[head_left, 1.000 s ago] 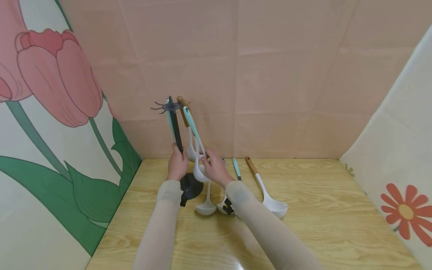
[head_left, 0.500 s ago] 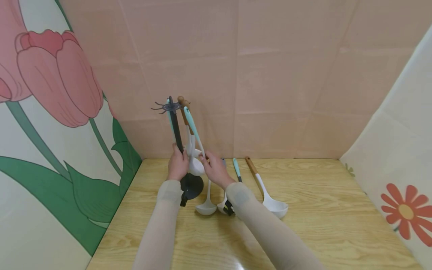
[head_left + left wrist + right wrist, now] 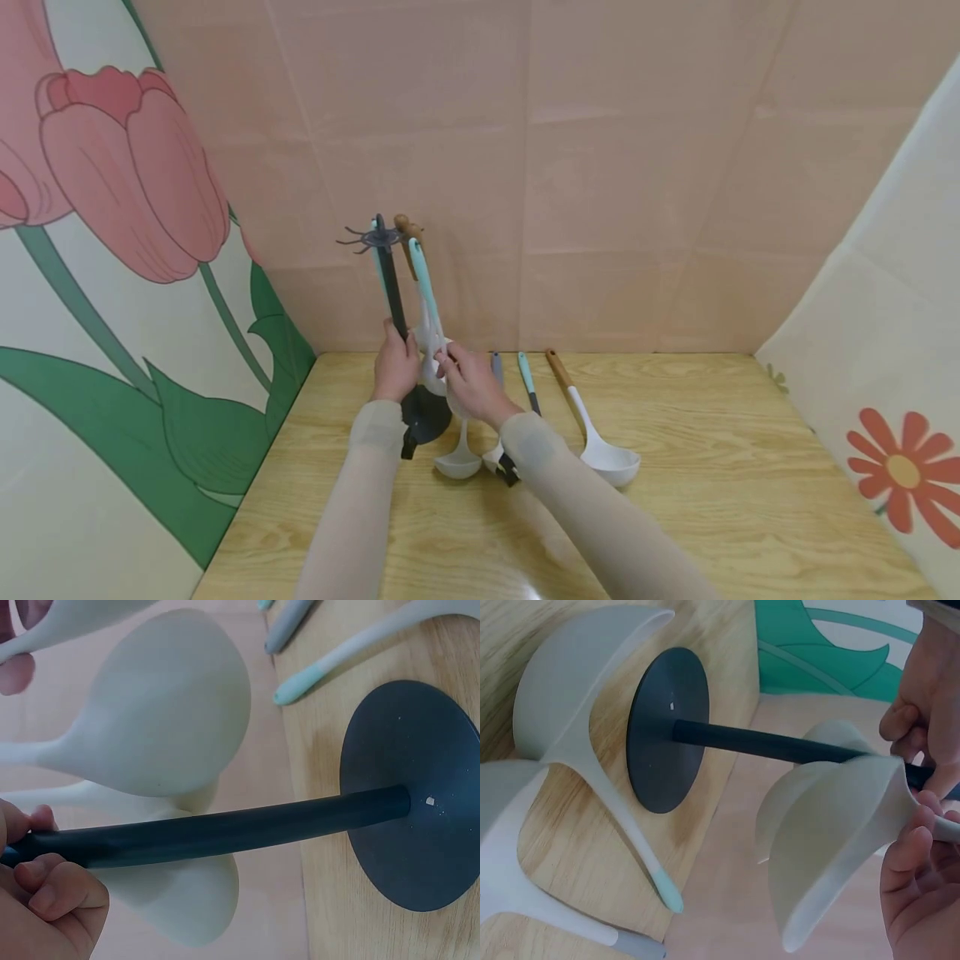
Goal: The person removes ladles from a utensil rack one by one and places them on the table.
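A black utensil stand (image 3: 392, 292) rises from a round base (image 3: 420, 847), with curved hooks spreading at its top. My left hand (image 3: 395, 367) grips its pole partway up. My right hand (image 3: 480, 385) pinches the pale neck of a ladle (image 3: 422, 275) with a mint handle, whose top end is up at the hooks. That ladle's bowl (image 3: 840, 847) hangs beside the pole in the right wrist view. Ladles with brown handles (image 3: 410, 229) hang behind it, and another mint handle (image 3: 376, 258) shows left of the pole. Large pale bowls (image 3: 172, 705) crowd around the pole.
A pale ladle (image 3: 458, 463) lies just right of the base. Farther right lie a grey-handled ladle (image 3: 555, 907), a mint-and-dark handle (image 3: 527, 375) partly under my right arm, and a white ladle (image 3: 611, 458) with a brown handle. The pink backdrop rises at the table's rear edge.
My right hand has shifted slightly left, bringing the mint-handled ladle closer to the pole and more upright. A hanging brown-handled ladle has swung. My left hand keeps its grip on the pole.
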The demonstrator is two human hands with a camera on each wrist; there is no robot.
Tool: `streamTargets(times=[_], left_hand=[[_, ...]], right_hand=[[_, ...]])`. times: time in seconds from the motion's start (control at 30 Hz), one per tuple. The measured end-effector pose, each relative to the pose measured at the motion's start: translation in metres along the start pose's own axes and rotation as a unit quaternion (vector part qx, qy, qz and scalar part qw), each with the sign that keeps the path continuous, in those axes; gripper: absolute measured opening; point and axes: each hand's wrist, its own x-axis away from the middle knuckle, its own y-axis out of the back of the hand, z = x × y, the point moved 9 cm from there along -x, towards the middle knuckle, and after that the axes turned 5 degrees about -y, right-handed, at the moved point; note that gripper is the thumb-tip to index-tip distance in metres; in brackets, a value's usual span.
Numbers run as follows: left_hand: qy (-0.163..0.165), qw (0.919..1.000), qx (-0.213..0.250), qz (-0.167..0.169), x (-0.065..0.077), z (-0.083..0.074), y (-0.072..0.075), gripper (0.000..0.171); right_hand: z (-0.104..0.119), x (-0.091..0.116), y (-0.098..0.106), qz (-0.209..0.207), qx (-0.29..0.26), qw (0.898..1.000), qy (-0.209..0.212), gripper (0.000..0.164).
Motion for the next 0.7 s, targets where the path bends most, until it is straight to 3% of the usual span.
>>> streamTargets(times=[0.13,0.7], left_hand=[[0.012,0.9998,0.005,0.014,0.000,0.003,-0.002,0.031],[0.017,0.9997,0.004,0.020,0.001,0.002,-0.002,0.032]], right_hand=[[0.001,0.002,-0.005,0.019,-0.011,1.000,-0.010,0.025],[0.013,0.012,-0.008,-0.002,0.010,1.000,0.023,0.023]])
